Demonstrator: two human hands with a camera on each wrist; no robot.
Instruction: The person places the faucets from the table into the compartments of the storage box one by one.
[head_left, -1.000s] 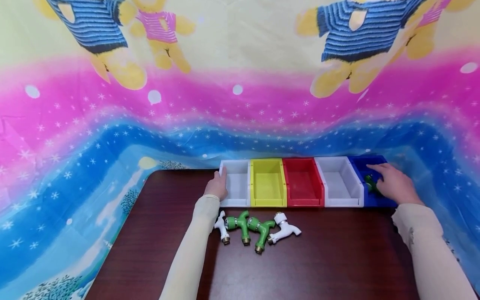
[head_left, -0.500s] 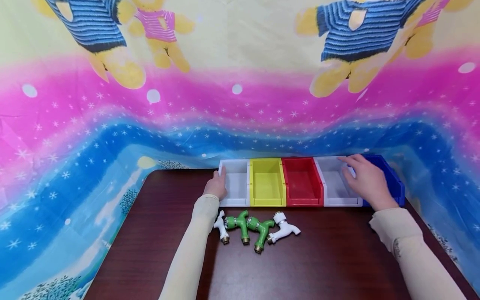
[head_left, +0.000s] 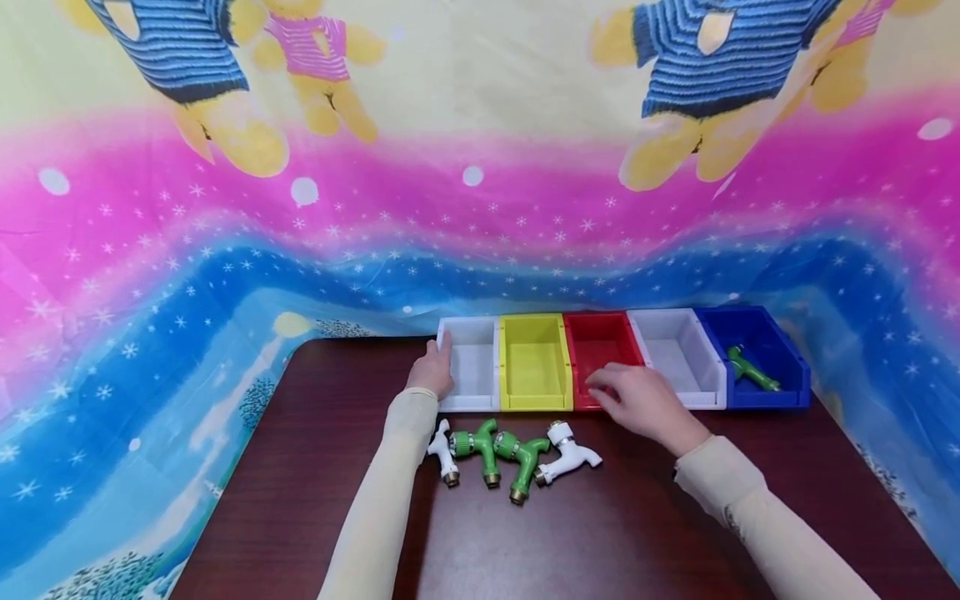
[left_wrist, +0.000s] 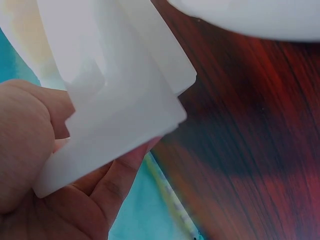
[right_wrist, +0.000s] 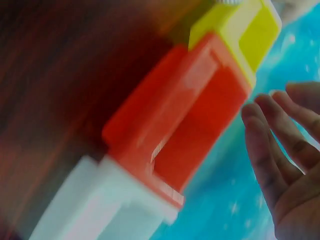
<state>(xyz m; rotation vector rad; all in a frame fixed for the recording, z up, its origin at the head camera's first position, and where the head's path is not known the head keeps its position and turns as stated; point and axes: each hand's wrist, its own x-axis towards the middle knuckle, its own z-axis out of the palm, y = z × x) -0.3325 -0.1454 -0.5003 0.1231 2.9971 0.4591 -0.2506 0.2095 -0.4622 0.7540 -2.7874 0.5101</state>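
My left hand [head_left: 431,372] grips the side of the leftmost white storage bin [head_left: 474,367]; in the left wrist view its thumb and fingers [left_wrist: 117,187] lie on either side of the bin's wall [left_wrist: 115,95]. The right hand [head_left: 637,398] hovers over the front of the red bin [head_left: 600,337], holding nothing, its fingers loosely bent. A green tap [head_left: 752,369] lies inside the blue bin [head_left: 797,385] at the right end. In front of the row lie a white tap [head_left: 444,454], two green taps, one [head_left: 480,450] beside the other [head_left: 523,462], and another white tap [head_left: 568,454].
Between the leftmost white bin and the blue one stand a yellow bin [head_left: 534,362], the red bin and a second white bin [head_left: 681,354], side by side at the back of the dark wooden table [head_left: 600,542]. A printed cloth [head_left: 472,217] hangs close behind them.
My right hand has left the blue bin and moved leftward across the second white bin to the red one, uncovering the green tap in the blue bin. The left hand stays put.
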